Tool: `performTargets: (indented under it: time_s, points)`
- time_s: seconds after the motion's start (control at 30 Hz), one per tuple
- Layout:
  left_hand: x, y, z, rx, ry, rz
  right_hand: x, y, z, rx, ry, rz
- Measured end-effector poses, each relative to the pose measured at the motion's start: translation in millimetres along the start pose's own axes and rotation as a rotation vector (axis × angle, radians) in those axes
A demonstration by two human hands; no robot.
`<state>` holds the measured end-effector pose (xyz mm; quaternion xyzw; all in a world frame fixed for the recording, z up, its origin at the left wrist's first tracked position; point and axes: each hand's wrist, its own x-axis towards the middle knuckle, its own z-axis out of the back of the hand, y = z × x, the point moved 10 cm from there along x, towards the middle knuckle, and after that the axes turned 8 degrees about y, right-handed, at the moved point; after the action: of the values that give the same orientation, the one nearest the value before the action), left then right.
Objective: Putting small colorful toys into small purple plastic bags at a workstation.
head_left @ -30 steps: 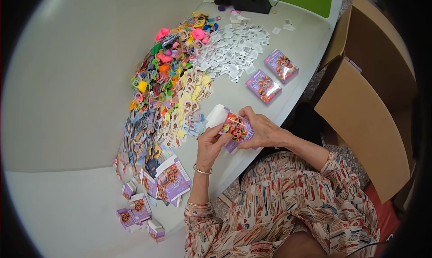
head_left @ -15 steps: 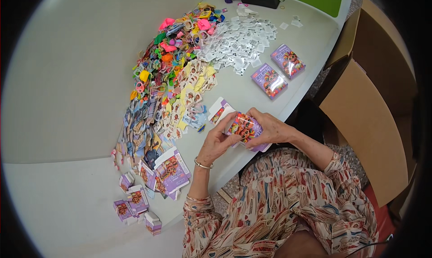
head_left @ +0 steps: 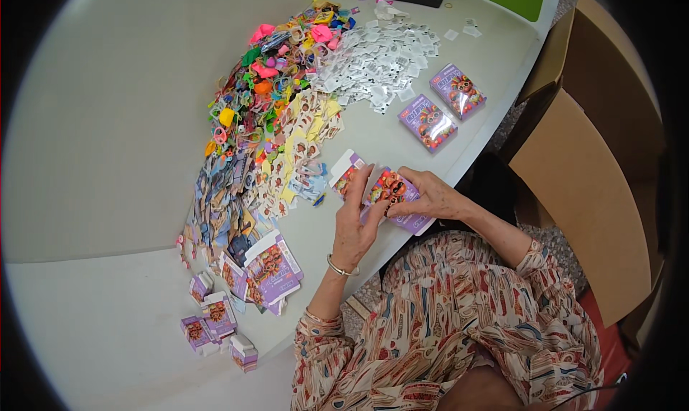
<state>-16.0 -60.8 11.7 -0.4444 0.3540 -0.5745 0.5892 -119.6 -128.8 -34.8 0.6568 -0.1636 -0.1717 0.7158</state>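
Near the table's front edge my right hand [head_left: 436,198] grips a small purple box [head_left: 392,187] with colourful cartoon figures, thumb along its near side and fingers at its far edge. My left hand [head_left: 353,221] is open at the box's left side, its fingers stretched out and apart. The left thumb reaches the box's lower left corner; whether it presses there I cannot tell. An unfolded purple carton [head_left: 346,173] with a white flap lies just beyond the left fingers. Another purple carton [head_left: 415,223] shows below the held box, partly hidden by my right hand.
Two finished-looking purple boxes [head_left: 428,123] [head_left: 458,90] lie at the right. Piles of white sachets [head_left: 377,59], colourful small toys [head_left: 265,81] and picture cards [head_left: 222,189] cover the table's left side. Flat cartons [head_left: 273,275] lie nearer. A large cardboard box [head_left: 581,189] stands at the right.
My left hand has loosened from the box, its fingers straightening and the wrist shifting right. The box stays in my right hand. The whole view has shifted slightly.
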Motion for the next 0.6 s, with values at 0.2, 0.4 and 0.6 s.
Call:
performTargets:
  time_s: [0.2, 0.4, 0.6]
  points:
    - [-1, 18, 5, -0.436, 0.029, 0.31, -3, -1, -8, -0.004, 0.057, -0.039]
    - [-1, 15, 1, -0.536, 0.113, 0.346, -5, -6, -15, -0.011, 0.122, -0.053]
    - [-2, -11, -5, -0.256, 0.065, 0.219, -8, -2, -17, 0.033, 0.15, -0.015]
